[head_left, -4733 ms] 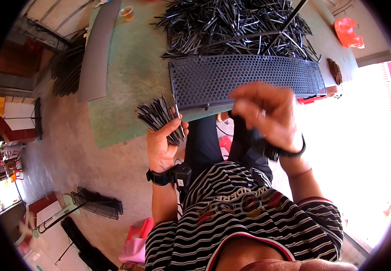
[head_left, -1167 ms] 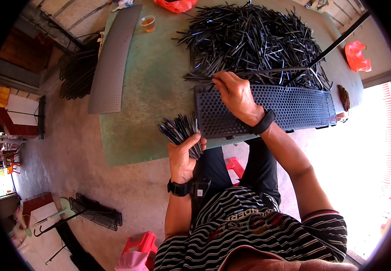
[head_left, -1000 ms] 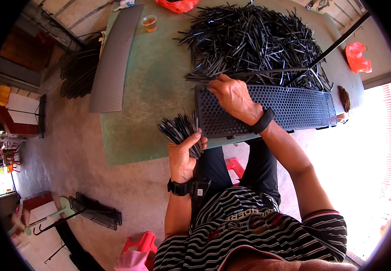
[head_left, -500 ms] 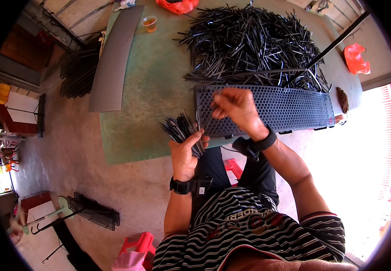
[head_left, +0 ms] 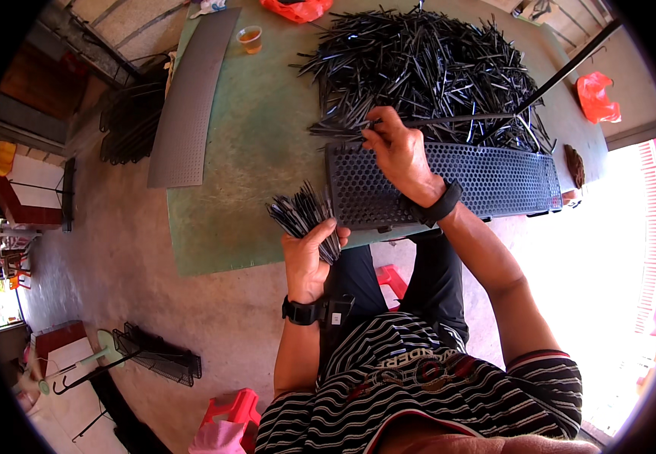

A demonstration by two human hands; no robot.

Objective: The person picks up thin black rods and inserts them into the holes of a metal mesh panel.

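A fanned bundle of thin black strips (head_left: 305, 212) is gripped in my left hand (head_left: 309, 257), low over the table's front edge. The strips look like flat plastic lengths; their exact kind does not show. My right hand (head_left: 403, 155) reaches over the black perforated panel (head_left: 487, 178) to the near left edge of a large heap of the same strips (head_left: 434, 72). Its thumb and forefinger are pinched together on a dark strip there, partly hidden among the others. The panel, with round holes, lies along the table's front, right of the bundle.
On the green table (head_left: 260, 144) lie a grey perforated sheet (head_left: 191, 106), a clear cup of amber liquid (head_left: 250, 39) and a red plastic bag (head_left: 297, 9). A black rod (head_left: 570, 66) slants over the heap. Another red bag (head_left: 599, 98) is at right. A red stool (head_left: 229, 412) stands behind my left.
My right hand has moved away from beside the bundle, up and slightly right, to the heap's near edge. My left hand keeps the bundle in nearly the same place.
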